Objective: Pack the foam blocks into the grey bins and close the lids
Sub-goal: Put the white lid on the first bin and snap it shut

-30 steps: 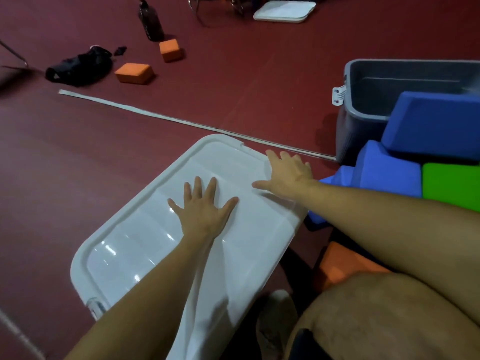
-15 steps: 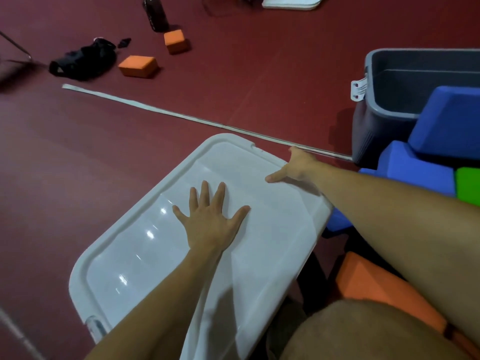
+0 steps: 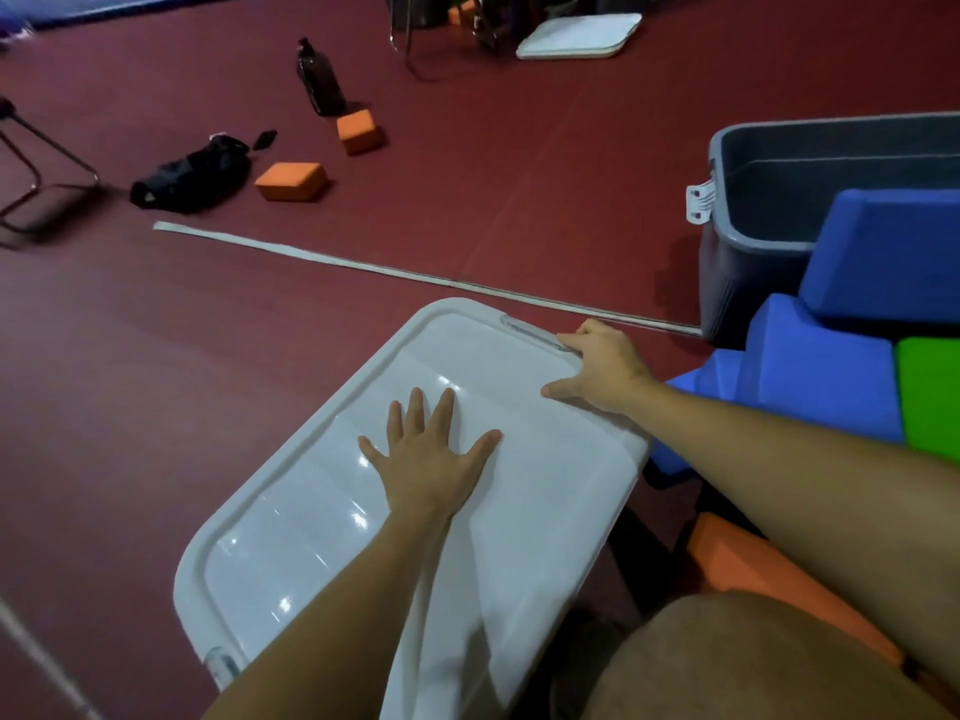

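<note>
A white lid [image 3: 322, 527] lies shut over a bin in front of me; the bin below is hidden. My left hand [image 3: 428, 459] rests flat on the lid's middle, fingers spread. My right hand [image 3: 602, 366] curls over the lid's far right corner by the latch, thumb on top. An open grey bin [image 3: 753, 241] stands at the right, and a blue foam block [image 3: 883, 257] leans on its rim. More blue blocks [image 3: 810, 366], a green block [image 3: 930, 397] and an orange block [image 3: 769, 569] lie next to me.
Two orange blocks [image 3: 292, 181] [image 3: 357, 131] lie on the red floor at the far left, beside a black bag [image 3: 192, 178] and a dark bottle [image 3: 319, 85]. A second white lid [image 3: 576, 37] lies at the back. A grey strip [image 3: 415, 275] crosses the floor. Chair legs [image 3: 31, 163] stand far left.
My right hand has slid from the lid's top to its far right corner and curled over the edge. My left hand stays flat on the lid.
</note>
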Available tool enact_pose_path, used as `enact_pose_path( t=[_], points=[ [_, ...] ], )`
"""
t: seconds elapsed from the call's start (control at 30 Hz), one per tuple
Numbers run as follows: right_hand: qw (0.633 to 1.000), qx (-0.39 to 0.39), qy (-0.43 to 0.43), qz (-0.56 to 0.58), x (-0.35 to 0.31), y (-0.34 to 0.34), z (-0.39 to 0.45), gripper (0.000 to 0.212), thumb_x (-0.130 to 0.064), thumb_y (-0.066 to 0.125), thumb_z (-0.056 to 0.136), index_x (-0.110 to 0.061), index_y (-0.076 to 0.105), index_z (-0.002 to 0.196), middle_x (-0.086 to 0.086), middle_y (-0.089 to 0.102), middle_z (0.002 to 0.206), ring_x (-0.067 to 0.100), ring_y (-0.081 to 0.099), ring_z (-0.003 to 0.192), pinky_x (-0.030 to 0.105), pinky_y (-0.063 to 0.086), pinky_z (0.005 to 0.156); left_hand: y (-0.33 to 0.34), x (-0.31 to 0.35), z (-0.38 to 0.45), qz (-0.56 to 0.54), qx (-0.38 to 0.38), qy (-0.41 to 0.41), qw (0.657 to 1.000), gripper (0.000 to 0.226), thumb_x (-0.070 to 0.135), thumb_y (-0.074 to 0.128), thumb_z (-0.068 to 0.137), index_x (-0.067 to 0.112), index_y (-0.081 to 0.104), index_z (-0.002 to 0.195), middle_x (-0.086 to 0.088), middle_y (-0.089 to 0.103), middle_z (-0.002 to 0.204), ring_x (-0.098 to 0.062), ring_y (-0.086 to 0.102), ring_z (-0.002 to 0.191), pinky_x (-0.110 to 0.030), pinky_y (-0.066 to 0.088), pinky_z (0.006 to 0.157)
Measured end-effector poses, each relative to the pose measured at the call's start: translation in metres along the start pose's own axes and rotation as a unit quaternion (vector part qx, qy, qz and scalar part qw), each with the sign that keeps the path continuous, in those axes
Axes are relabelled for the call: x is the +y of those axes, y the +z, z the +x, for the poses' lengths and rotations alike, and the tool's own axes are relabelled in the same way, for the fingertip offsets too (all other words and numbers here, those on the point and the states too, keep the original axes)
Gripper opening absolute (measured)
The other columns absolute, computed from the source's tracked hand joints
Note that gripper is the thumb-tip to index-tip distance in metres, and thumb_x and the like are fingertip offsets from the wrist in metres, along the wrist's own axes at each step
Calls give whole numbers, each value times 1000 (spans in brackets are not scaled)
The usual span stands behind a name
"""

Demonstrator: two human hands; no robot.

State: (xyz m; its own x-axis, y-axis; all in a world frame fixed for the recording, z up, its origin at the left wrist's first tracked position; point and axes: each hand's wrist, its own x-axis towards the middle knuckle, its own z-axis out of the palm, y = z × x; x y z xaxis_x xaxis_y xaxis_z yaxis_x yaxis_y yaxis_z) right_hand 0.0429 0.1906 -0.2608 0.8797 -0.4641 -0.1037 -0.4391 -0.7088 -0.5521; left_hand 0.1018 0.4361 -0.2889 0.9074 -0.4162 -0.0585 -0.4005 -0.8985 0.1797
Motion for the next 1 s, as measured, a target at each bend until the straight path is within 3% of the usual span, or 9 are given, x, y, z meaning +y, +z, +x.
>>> enact_pose_path(
  t=[0.1, 0.17, 0.27, 0.47, 0.53, 0.67, 0.8, 0.93, 1.0],
  points=[
    [999, -41, 15, -2, 18, -10, -24, 117, -67, 83, 51, -21, 39, 149, -4, 45, 150, 22, 42, 137, 36, 34, 113, -3, 0, -2, -6, 5, 3, 1000, 95, 95, 13, 72, 44, 14, 152, 5, 5, 165, -23, -1, 152, -68, -5, 114],
    [999, -14, 48, 2, 32, -13, -47, 106, -57, 87, 57, -18, 43, 145, 2, 51, 145, 26, 46, 133, 33, 40, 105, -3, -1, -1, -9, 6, 4, 1000, 95, 95, 13, 72, 44, 15, 152, 5, 5, 165, -23, 0, 152, -68, -4, 114],
    [997, -10, 65, 25, 45, -14, -69, 73, -54, 87, 54, -28, 58, 116, -2, 68, 110, 27, 61, 105, 33, 48, 80, -2, -2, -1, -3, 2, 7, 1000, 98, 96, 12, 70, 43, 13, 153, 5, 3, 166, -24, 0, 152, -69, -4, 114],
    [996, -9, 82, -17, 27, -8, -60, 100, -64, 86, 48, -23, 54, 133, 5, 68, 121, 31, 61, 108, 36, 51, 85, -31, 4, 9, -41, 2, -10, 999, 77, 82, 45, 76, 38, 43, 139, 1, 34, 154, -25, 26, 145, -71, 7, 112],
    [998, -26, 58, -28, 14, -1, -55, 106, -68, 84, 50, -24, 49, 140, 5, 65, 128, 31, 60, 113, 36, 51, 88, -41, 4, 20, -55, 16, 7, 998, 77, 83, 48, 74, 39, 45, 138, 0, 37, 154, -25, 30, 143, -69, 10, 113],
    [996, -91, -19, -17, -26, 17, -43, 112, -63, 85, 56, -22, 39, 149, 2, 51, 146, 29, 48, 132, 35, 41, 105, -39, -18, 28, -92, 37, 26, 995, 74, 78, 51, 77, 38, 45, 140, 2, 37, 155, -25, 33, 142, -63, 20, 115],
    [978, -175, -106, 37, -72, 45, -33, 113, -50, 91, 55, -22, 37, 150, -4, 45, 151, 21, 41, 138, 24, 31, 110, -36, -56, 22, -89, 34, 19, 995, 75, 77, 49, 78, 37, 45, 141, 1, 38, 155, -25, 35, 141, -61, 28, 112],
    [945, -272, -140, 118, -100, 78, -36, 111, -37, 94, 57, -30, 35, 151, -12, 43, 150, 15, 49, 131, 29, 39, 110, -44, -86, 15, -97, 71, -2, 993, 67, 71, 50, 76, 37, 54, 133, -3, 46, 143, -25, 45, 131, -56, 37, 106],
    [920, -317, -148, 176, -101, 89, -42, 109, -26, 94, 61, -31, 33, 151, -16, 41, 150, 8, 50, 128, 25, 43, 106, -47, -97, 11, -95, 81, -18, 992, 62, 67, 52, 77, 37, 56, 131, -5, 46, 141, -25, 45, 130, -55, 37, 106]
  ],
)
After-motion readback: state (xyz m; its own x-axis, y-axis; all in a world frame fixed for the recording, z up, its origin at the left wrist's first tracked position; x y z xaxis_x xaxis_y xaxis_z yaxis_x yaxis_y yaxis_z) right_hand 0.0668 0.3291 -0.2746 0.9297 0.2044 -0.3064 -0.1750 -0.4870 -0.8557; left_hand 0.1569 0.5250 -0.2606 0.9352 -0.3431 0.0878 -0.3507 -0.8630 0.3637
